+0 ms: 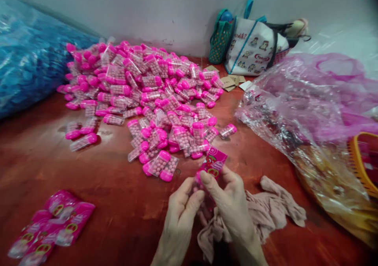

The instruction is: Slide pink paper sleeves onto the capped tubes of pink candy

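Note:
Both hands meet at the lower middle of the head view. My right hand [227, 199] is closed on a pink printed sleeve [215, 161], its thumb lying across the front. Just left of it, my left hand [184, 211] pinches a small container with a pink cap, largely hidden by the fingers. Beyond them spreads a large heap of clear containers [150, 86] with pink caps and pale pink balls inside. Several containers in printed pink sleeves [63, 218] lie together at the lower left. A crumpled beige cloth [270, 209] lies beside and partly beneath my right hand.
A big blue plastic bag [35, 57] fills the left back. Against the wall stand a white printed bag [251, 47] and a green dotted holder [220, 41]. Clear and pink plastic bags [295, 96] cover the right side, near a yellow basket [358, 171]. Cardboard pieces [232, 82] lie behind.

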The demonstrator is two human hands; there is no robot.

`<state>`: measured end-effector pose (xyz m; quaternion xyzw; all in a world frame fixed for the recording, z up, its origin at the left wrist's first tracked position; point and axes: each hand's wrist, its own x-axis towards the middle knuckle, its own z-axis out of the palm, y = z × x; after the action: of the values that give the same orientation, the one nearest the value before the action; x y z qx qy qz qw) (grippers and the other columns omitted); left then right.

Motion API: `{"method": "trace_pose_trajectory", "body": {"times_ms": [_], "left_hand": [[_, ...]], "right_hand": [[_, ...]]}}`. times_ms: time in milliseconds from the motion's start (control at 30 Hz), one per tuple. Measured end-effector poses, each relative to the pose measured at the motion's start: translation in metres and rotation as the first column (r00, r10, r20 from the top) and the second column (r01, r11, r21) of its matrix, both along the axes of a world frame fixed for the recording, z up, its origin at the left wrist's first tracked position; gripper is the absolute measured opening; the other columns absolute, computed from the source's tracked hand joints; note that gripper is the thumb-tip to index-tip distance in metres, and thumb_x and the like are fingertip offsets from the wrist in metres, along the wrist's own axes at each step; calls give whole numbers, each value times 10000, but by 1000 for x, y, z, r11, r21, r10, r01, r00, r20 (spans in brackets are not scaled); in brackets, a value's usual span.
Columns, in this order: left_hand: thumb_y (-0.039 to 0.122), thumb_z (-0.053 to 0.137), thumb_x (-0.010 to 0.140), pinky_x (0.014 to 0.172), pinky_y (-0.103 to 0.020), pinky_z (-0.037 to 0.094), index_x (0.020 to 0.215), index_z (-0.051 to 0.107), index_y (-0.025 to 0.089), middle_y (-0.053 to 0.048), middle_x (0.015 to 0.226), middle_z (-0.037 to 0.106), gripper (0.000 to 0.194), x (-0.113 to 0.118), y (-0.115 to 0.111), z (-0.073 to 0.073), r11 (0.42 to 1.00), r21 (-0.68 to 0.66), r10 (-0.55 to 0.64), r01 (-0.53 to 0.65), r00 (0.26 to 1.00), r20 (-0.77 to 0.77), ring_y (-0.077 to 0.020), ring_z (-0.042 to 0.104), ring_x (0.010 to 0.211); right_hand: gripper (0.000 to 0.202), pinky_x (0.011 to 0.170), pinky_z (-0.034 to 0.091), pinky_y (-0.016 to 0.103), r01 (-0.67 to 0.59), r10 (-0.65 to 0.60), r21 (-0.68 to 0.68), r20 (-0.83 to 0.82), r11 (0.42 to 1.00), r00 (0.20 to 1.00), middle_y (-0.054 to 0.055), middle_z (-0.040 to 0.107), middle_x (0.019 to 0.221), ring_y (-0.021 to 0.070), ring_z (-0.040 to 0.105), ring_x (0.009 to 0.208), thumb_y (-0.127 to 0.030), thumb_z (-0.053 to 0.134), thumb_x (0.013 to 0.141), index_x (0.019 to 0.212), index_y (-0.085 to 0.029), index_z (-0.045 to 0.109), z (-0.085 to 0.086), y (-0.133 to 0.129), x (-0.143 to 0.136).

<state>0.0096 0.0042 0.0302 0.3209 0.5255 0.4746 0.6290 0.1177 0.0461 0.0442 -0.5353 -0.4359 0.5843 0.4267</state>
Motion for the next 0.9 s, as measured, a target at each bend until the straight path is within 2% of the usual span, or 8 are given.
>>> {"method": "trace_pose_trajectory", "body": {"times_ms": [100, 167, 267, 367, 533, 667, 800, 900], "left_hand": [[323, 511, 852, 464, -192, 381, 874, 614, 175, 25, 587, 530, 181, 6, -3, 2, 999, -8, -32, 32, 993, -116, -100, 485, 501], [337, 524, 835, 435, -196, 360, 867, 629, 173, 19, 564, 537, 197, 8, -3, 5, 1000, -24, -16, 13, 987, -159, -106, 474, 474], [339, 552, 808, 410, -203, 337, 950, 640, 174, 17, 573, 546, 234, 9, -4, 7, 997, -54, 43, -55, 978, -204, -113, 453, 461], [337, 541, 816, 398, -205, 309, 1021, 620, 171, 30, 567, 520, 276, 10, -5, 3, 996, -58, 50, -65, 973, -227, -104, 407, 444], [350, 477, 862, 416, -193, 300, 955, 598, 161, 48, 533, 467, 243, 13, 1, -3, 997, -11, -74, 73, 977, -200, -86, 391, 448], [348, 484, 849, 405, -193, 297, 847, 601, 160, 26, 547, 521, 222, 14, 5, 4, 992, -4, -122, 123, 976, -178, -82, 421, 426], [302, 578, 783, 452, -212, 366, 893, 677, 175, 28, 487, 523, 196, 13, 2, 12, 1000, -1, -26, 27, 975, -222, -113, 459, 431], [269, 625, 737, 447, -223, 385, 932, 704, 184, 18, 488, 543, 227, 13, -1, 16, 998, 4, 58, -58, 976, -211, -135, 473, 437]], "right_hand": [[248, 403, 440, 220, -35, -23, -194, -287, 980, 958, -23, 600, 552, 85, 492, 371, -406, 661, 754, 795, -164, 632, -3, 1, -3], [251, 346, 399, 200, -18, -73, -247, -355, 969, 932, -28, 602, 531, 63, 444, 312, -395, 688, 731, 792, -155, 644, -6, -2, -6], [258, 316, 376, 181, 53, -144, -279, -319, 959, 937, -42, 580, 489, 58, 434, 303, -374, 731, 686, 797, -151, 666, -9, -10, -14], [267, 305, 385, 175, 115, -196, -278, -283, 954, 939, -51, 555, 473, 60, 439, 310, -366, 748, 662, 796, -147, 675, -12, -15, -17], [257, 270, 366, 149, 38, -162, -307, -389, 951, 907, -40, 583, 535, 60, 463, 324, -323, 732, 696, 886, -161, 670, -15, -8, -5], [188, 302, 382, 144, 49, -191, -291, -485, 955, 854, -9, 609, 578, 81, 527, 405, -313, 722, 700, 790, -154, 677, -7, 1, 5], [178, 345, 418, 169, 21, -165, -304, -457, 953, 874, -14, 584, 527, 95, 529, 424, -330, 707, 711, 756, -159, 688, -5, -2, 2], [197, 363, 432, 202, 64, -165, -272, -366, 960, 916, -8, 585, 495, 108, 520, 404, -351, 725, 681, 714, -159, 696, -10, -9, -4]]}}
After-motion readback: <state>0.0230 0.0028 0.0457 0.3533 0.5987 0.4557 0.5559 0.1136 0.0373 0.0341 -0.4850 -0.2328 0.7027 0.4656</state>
